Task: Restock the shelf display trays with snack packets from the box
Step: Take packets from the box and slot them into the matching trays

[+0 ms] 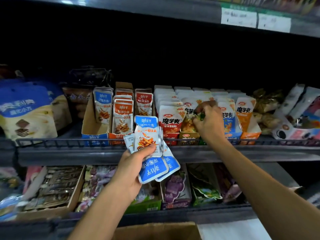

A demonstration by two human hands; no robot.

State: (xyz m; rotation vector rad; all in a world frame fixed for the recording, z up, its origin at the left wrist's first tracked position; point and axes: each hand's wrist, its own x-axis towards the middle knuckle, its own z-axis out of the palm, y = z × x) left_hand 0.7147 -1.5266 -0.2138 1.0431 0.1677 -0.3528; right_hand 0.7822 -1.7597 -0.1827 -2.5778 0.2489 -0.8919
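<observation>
1. Four or so small foil snack packets with blue tops (148, 149) sit fanned in the left hand (133, 170); the exact count is unclear because they overlap. The thumb and fingers (147, 148) pinch the stack near its middle, the front packet upright, at least two behind it upside down.
2. One blue-fronted cardboard display tray (94, 137) stands up and to the left of that hand, on the dark wire-railed shelf (69, 153), with only a few matching packets at its back. The left hand is much the nearer to it.
3. The long axis of the front packet runs vertically, matching how the tray's packets stand; I judge the inverted ones need turning first.
4. One right hand (210, 122) reaches into the yellow-green tray (188, 135), fingers curled, pinching a green-printed packet (200, 116).
5. Seven trays, as far as I can count, line this shelf.
6. One brown cardboard box (155, 231) shows its rim below, contents hidden.
</observation>
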